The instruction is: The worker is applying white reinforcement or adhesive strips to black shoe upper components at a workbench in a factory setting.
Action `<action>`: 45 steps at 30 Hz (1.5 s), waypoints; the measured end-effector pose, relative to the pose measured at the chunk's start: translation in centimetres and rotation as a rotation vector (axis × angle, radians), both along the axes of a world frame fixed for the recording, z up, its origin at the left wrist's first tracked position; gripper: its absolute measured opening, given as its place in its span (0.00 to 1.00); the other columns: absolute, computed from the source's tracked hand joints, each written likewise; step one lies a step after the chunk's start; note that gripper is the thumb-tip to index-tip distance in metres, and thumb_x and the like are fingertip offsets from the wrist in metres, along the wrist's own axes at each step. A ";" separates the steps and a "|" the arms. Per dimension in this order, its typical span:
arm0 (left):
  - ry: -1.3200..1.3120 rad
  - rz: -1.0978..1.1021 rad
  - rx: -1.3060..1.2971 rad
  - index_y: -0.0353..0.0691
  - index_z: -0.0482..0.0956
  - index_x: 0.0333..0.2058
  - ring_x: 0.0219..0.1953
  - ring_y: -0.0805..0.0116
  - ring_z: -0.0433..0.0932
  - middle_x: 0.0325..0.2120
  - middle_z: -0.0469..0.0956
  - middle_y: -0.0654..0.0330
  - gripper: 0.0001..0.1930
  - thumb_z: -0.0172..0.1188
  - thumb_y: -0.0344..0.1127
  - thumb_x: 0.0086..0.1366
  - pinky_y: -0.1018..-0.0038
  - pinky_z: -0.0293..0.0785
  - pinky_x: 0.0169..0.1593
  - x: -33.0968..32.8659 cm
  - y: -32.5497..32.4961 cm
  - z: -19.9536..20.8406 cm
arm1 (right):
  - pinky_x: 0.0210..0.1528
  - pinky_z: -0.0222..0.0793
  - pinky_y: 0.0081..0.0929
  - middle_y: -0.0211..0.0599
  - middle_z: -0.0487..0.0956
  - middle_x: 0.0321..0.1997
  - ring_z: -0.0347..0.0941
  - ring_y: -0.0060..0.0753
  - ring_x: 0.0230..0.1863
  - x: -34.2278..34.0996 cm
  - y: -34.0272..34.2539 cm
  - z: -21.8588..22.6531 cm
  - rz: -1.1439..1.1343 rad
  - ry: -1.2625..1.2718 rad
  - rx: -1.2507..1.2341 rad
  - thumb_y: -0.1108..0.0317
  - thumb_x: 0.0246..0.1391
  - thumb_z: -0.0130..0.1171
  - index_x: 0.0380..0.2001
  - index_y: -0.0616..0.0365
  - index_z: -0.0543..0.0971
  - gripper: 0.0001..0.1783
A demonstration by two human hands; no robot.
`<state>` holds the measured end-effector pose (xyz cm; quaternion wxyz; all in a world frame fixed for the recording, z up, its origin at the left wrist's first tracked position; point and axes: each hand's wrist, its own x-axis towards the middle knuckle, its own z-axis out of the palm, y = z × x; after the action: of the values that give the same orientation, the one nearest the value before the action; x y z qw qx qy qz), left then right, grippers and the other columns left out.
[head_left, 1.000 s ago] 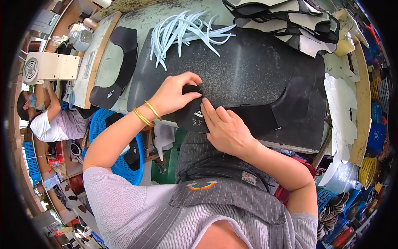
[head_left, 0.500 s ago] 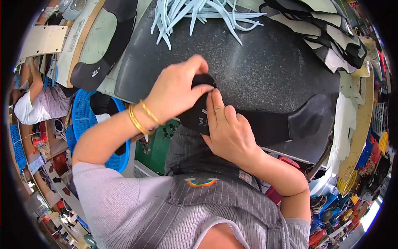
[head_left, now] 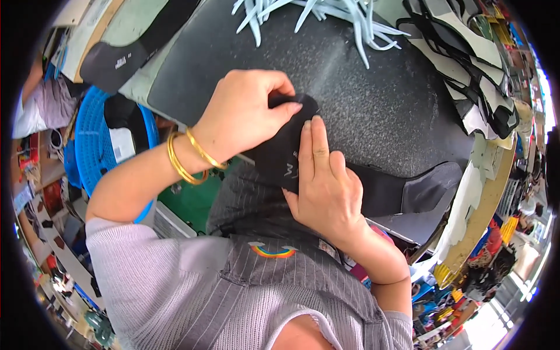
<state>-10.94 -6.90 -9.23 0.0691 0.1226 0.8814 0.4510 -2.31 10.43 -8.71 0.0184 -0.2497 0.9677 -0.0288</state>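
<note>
A long black fabric piece point(head_left: 379, 191) with pale marks lies across the near edge of a dark speckled slab point(head_left: 402, 122). My left hand point(head_left: 242, 114) curls over its rounded far end, thumb and forefinger closing on the edge there. Beside it, my right hand point(head_left: 328, 184) rests flat on the piece, two fingers stretched forward and the thumb out to the side. Those fingertips stop just short of my left thumb. Part of the piece is covered by both hands. To the right, its other end widens into a smoother dark panel.
Pale blue strips point(head_left: 363, 35) lie heaped at the slab's far edge. Black and white cut pieces point(head_left: 475, 70) are stacked at the far right. Another black piece point(head_left: 114, 65) lies at the far left, above a blue plastic basket point(head_left: 87, 140). A person's sleeve point(head_left: 29, 114) shows beyond.
The view has shifted and turned a little. My right fingertips have drawn slightly apart from my left thumb, which stays at the piece's rounded end.
</note>
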 end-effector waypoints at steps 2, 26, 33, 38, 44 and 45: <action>0.024 -0.009 -0.017 0.32 0.81 0.32 0.23 0.77 0.74 0.21 0.79 0.59 0.10 0.69 0.33 0.56 0.77 0.72 0.30 -0.3 -0.2 -0.3 | 0.29 0.71 0.20 0.51 0.63 0.69 0.69 0.30 0.33 -0.3 0.1 0.1 0.017 -0.028 -0.008 0.55 0.28 0.69 0.62 0.69 0.67 0.53; 0.396 -0.588 -0.242 0.27 0.75 0.51 0.59 0.48 0.70 0.56 0.73 0.47 0.37 0.72 0.49 0.48 0.61 0.68 0.62 3.6 -0.7 1.4 | 0.40 0.77 0.27 0.44 0.82 0.44 0.78 0.35 0.42 1.8 2.5 -1.5 0.041 0.290 -0.563 0.77 0.37 0.61 0.40 0.67 0.81 0.21; 0.418 -0.806 -0.459 0.40 0.68 0.62 0.70 0.47 0.53 0.66 0.60 0.53 0.34 0.65 0.42 0.57 0.52 0.53 0.70 3.3 -2.3 0.4 | 0.54 0.76 0.37 0.40 0.83 0.46 0.79 0.37 0.52 2.9 4.2 -1.5 0.200 0.123 -0.557 0.78 0.42 0.63 0.40 0.60 0.83 0.17; 0.457 -0.900 -0.391 0.65 0.70 0.61 0.71 0.45 0.49 0.68 0.60 0.70 0.31 0.63 0.47 0.57 0.45 0.50 0.69 3.0 -3.1 -0.2 | 0.55 0.74 0.38 0.35 0.84 0.43 0.80 0.34 0.51 4.2 6.0 -1.5 0.235 -0.011 -0.621 0.76 0.44 0.65 0.39 0.55 0.84 0.15; 0.435 -0.613 -0.234 0.48 0.76 0.54 0.59 0.52 0.71 0.61 0.68 0.63 0.24 0.65 0.39 0.58 0.59 0.71 0.60 2.9 -2.1 -0.8 | 0.46 0.77 0.37 0.40 0.82 0.43 0.80 0.39 0.41 2.7 4.1 0.2 0.052 0.031 -0.755 0.70 0.40 0.71 0.43 0.60 0.81 0.22; 0.487 -0.451 -0.194 0.43 0.77 0.49 0.47 0.57 0.80 0.52 0.75 0.61 0.20 0.65 0.34 0.57 0.68 0.79 0.47 2.7 -1.3 -0.5 | 0.44 0.76 0.37 0.44 0.78 0.50 0.76 0.43 0.44 2.3 3.1 0.0 0.095 0.087 -0.688 0.68 0.41 0.71 0.46 0.62 0.79 0.25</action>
<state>-8.27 -8.18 -9.72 -0.0342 0.4112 0.8615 0.2961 -0.05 13.57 -8.68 -0.1069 -0.2873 0.8884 -0.3418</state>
